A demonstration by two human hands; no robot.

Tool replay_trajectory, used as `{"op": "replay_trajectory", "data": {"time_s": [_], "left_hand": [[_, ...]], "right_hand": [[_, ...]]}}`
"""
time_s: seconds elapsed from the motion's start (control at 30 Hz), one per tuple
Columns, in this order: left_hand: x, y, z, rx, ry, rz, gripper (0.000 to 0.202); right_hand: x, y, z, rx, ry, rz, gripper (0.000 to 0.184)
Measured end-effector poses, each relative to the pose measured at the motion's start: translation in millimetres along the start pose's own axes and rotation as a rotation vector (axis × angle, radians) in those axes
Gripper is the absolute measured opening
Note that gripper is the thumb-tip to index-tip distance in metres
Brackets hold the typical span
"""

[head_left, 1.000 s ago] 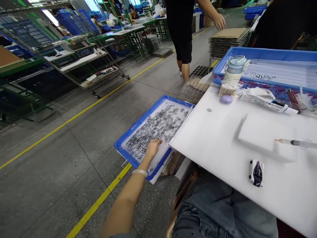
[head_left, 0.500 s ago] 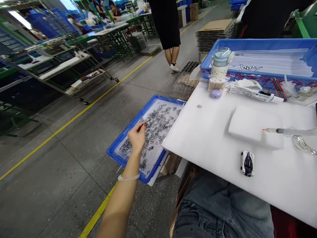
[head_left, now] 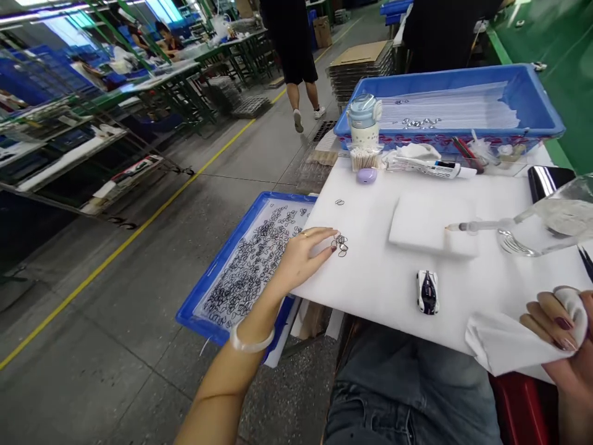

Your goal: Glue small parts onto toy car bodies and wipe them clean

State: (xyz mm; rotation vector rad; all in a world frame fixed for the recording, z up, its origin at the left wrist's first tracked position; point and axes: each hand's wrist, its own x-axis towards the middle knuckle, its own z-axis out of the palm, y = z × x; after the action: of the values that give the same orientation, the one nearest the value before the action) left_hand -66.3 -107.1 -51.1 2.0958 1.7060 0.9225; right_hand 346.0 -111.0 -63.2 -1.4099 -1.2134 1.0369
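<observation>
My left hand [head_left: 304, 254] reaches over the left edge of the white foam board [head_left: 384, 278], fingers stretched toward a small cluster of black wire rings [head_left: 341, 244] lying on the board at its fingertips. Beside the board on the left sits a blue tray [head_left: 204, 318] covered with several more of these rings. My right hand [head_left: 563, 337] is at the bottom right, fingers closed on a white cloth [head_left: 503, 343]. A single ring [head_left: 340, 202] lies farther back on the board.
On the board are a white foam pad [head_left: 428, 222], a syringe [head_left: 482, 226], a small toy car [head_left: 427, 292], a glue tube [head_left: 430, 167], cotton swabs [head_left: 364, 159], a bottle [head_left: 362, 119] and a big blue bin [head_left: 532, 99]. A person [head_left: 290, 43] walks away along the aisle.
My left hand left the blue tray and moved right onto the board, where a cluster of rings now lies. My right hand with the cloth came into view.
</observation>
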Motion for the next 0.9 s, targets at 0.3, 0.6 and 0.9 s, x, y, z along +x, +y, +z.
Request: {"op": "replay_trajectory", "data": {"time_s": [0.3, 0.6, 0.9], "left_hand": [[-6, -7, 11.4, 0.075, -0.028, 0.086, 0.020], [-18, -3, 37.0, 0.230, 0.188, -0.036, 0.022], [-15, 4, 34.1, 0.137, 0.196, -0.128, 0.019]], "right_hand": [[-4, 7, 3, 0.437, 0.037, 0.316, 0.044], [-4, 11, 1, 0.551, 0.048, 0.312, 0.045], [-7, 4, 0, 0.858, 0.191, 0.438, 0.052]]}}
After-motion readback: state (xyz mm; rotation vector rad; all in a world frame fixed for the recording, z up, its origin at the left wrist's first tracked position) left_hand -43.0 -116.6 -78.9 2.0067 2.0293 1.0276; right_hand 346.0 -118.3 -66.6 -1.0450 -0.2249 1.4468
